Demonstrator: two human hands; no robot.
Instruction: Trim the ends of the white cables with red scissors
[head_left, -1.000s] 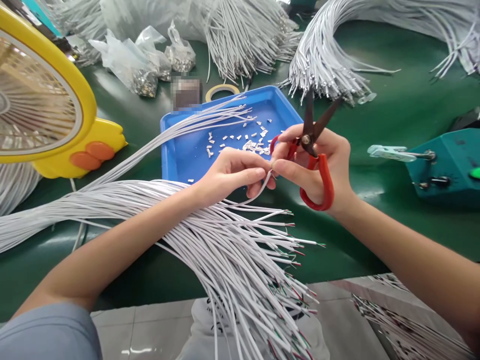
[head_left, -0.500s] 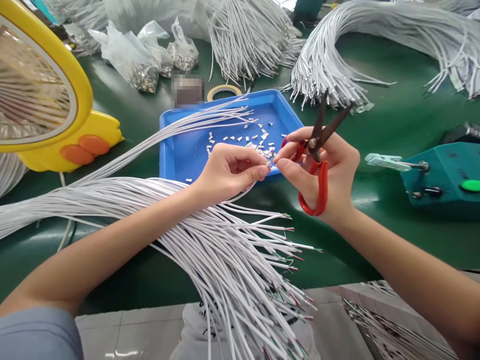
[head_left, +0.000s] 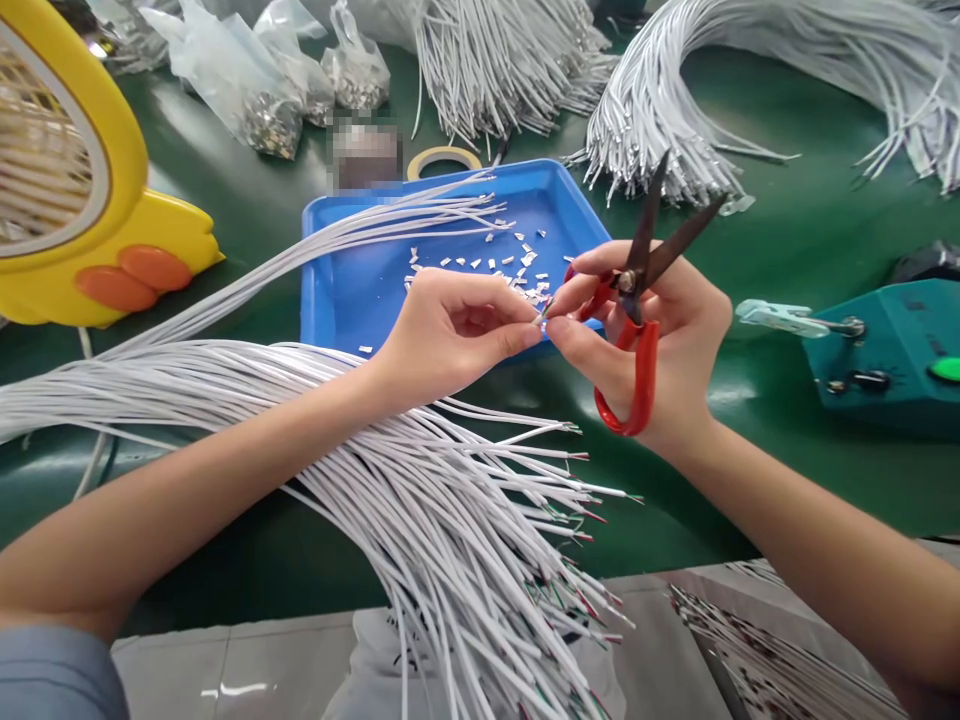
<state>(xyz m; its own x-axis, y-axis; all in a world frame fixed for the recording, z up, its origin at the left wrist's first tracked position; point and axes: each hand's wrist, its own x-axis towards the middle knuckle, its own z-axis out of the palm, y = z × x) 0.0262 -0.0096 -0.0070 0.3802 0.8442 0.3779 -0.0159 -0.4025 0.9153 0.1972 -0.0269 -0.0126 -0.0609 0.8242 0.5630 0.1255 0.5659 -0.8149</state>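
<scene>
My left hand (head_left: 450, 335) pinches the end of one thin white cable, just above the near rim of the blue tray (head_left: 330, 280). My right hand (head_left: 660, 335) holds red-handled scissors (head_left: 637, 300), blades parted and pointing up and away. Its thumb and forefinger meet the left fingertips at that cable tip. A large bundle of white cables (head_left: 420, 480) lies under my left forearm, its stripped ends with red and green cores fanning toward the table edge. Small white cut scraps (head_left: 480, 262) lie scattered in the tray.
A yellow duck-shaped fan (head_left: 82, 200) stands at the left. Bags of small metal parts (head_left: 270, 110) and a tape roll (head_left: 442, 158) sit behind the tray. More cable bundles (head_left: 675, 120) lie at the back. A teal device (head_left: 885, 350) with a green button is at the right.
The cable end, hanging loose between my hands a second ago, is now pinched tight at both sets of fingertips. The scissors have tilted slightly more upright. The view has shifted left.
</scene>
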